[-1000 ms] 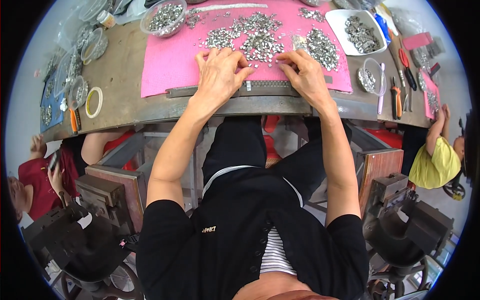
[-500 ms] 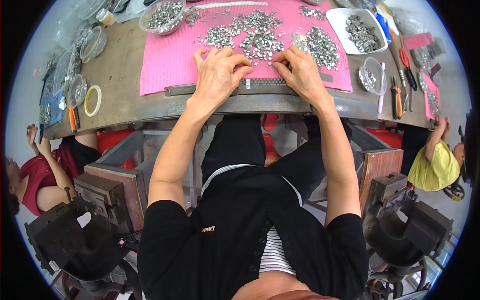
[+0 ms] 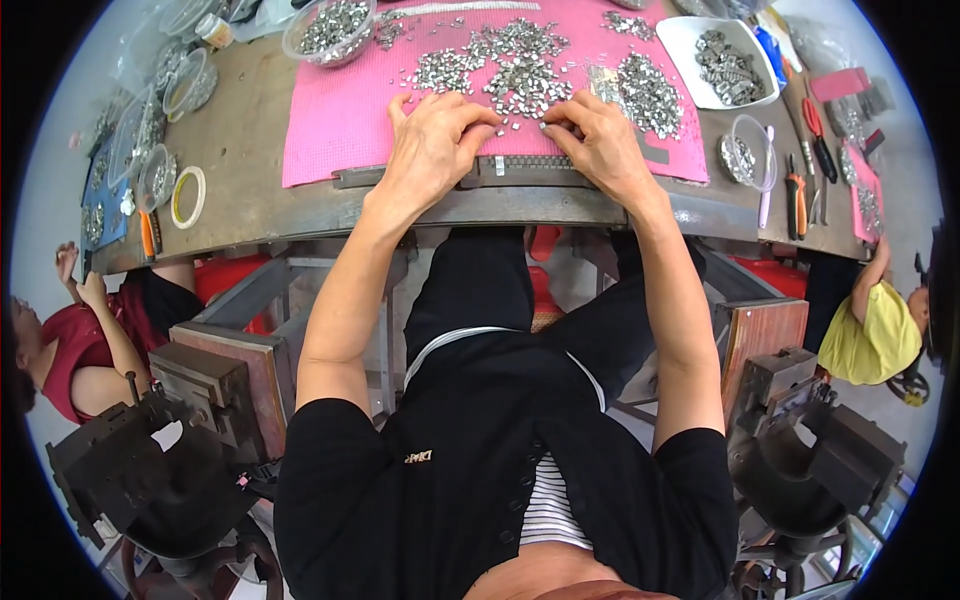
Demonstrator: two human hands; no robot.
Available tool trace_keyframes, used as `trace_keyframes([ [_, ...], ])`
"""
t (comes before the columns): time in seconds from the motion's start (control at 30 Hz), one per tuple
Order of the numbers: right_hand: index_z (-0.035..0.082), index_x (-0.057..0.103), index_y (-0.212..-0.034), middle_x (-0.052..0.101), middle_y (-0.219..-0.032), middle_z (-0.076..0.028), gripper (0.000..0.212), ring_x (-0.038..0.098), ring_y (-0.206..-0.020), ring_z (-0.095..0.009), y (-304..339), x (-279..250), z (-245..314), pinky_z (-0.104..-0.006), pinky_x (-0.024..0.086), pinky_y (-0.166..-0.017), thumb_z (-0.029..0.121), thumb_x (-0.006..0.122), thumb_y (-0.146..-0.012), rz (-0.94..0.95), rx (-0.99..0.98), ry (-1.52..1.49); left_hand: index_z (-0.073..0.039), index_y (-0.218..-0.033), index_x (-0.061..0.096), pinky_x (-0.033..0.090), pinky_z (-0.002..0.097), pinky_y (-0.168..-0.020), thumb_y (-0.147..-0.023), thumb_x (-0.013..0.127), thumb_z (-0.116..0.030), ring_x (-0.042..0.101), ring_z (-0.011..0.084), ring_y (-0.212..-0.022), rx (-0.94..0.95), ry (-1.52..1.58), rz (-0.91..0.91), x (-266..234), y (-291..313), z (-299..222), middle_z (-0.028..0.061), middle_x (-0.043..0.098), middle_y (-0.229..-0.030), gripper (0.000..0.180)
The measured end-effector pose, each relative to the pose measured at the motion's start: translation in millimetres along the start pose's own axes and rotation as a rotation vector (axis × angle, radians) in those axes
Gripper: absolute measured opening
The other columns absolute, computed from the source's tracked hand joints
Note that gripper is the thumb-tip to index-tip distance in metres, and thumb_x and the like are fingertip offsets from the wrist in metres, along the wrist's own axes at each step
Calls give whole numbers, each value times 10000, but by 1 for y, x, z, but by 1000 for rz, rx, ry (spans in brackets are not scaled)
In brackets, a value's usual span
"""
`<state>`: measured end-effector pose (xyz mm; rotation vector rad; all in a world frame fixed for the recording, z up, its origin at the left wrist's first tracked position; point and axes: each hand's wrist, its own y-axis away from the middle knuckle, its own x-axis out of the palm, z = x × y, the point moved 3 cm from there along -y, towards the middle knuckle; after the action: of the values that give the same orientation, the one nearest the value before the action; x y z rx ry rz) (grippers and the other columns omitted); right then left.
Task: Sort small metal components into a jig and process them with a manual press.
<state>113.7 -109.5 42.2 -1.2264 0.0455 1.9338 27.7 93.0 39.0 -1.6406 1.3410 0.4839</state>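
Note:
A pink mat (image 3: 340, 120) lies on the workbench with several heaps of small silver metal pieces (image 3: 520, 75) on it. Along its near edge runs a grey metal strip (image 3: 520, 165). My left hand (image 3: 430, 145) rests at that edge, fingers curled and pinching among the small pieces. My right hand (image 3: 600, 140) is close beside it, fingertips pinched on a small metal piece above the strip. What sits between the fingertips is too small to make out clearly.
A clear bowl of metal pieces (image 3: 330, 25) and a white tray (image 3: 725, 60) stand at the back. Round lidded containers (image 3: 150, 170), a tape roll (image 3: 188, 196) sit left; pliers (image 3: 795, 195) right. People sit at left (image 3: 80, 340) and right (image 3: 875, 320). Dark machines (image 3: 150, 470) stand below.
Both hands stay at the mat's near edge with small finger shifts. The person on the left has lowered the raised arm.

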Motion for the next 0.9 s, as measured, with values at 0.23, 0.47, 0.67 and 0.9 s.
trace_keyframes([
  [0.23, 53, 720, -926, 632, -846, -100, 115, 637, -781, -317, -3, 2, -2, -432, 481, -765, 161, 726, -889, 24, -14, 45, -187, -975, 767, 293, 577, -1056, -897, 713, -182, 630, 223, -926, 108, -66, 29, -1, -5, -1, 1, 666, -879, 95],
  [0.47, 42, 714, -945, 649, -856, -110, 110, 660, -728, -294, -2, 2, -1, -401, 513, -667, 119, 745, -873, -7, -39, 81, -126, -920, 725, 308, 570, -1048, -880, 727, -166, 637, 223, -905, 165, -33, 49, 9, -14, 4, 9, 672, -874, 57],
  [0.67, 35, 710, -936, 647, -850, -102, 107, 649, -719, -289, 0, 2, 2, -391, 496, -659, 106, 751, -867, -46, -63, 71, -126, -926, 725, 320, 577, -1043, -882, 722, -177, 637, 226, -896, 142, -12, 45, 13, -17, 2, 7, 670, -832, 67],
  [0.9, 22, 703, -919, 645, -837, -105, 104, 650, -718, -282, 0, 5, 0, -388, 496, -650, 80, 758, -853, -54, -35, 57, -147, -947, 735, 315, 588, -1054, -878, 715, -195, 643, 236, -917, 190, -51, 83, 11, -24, -1, 17, 688, -851, 87],
])
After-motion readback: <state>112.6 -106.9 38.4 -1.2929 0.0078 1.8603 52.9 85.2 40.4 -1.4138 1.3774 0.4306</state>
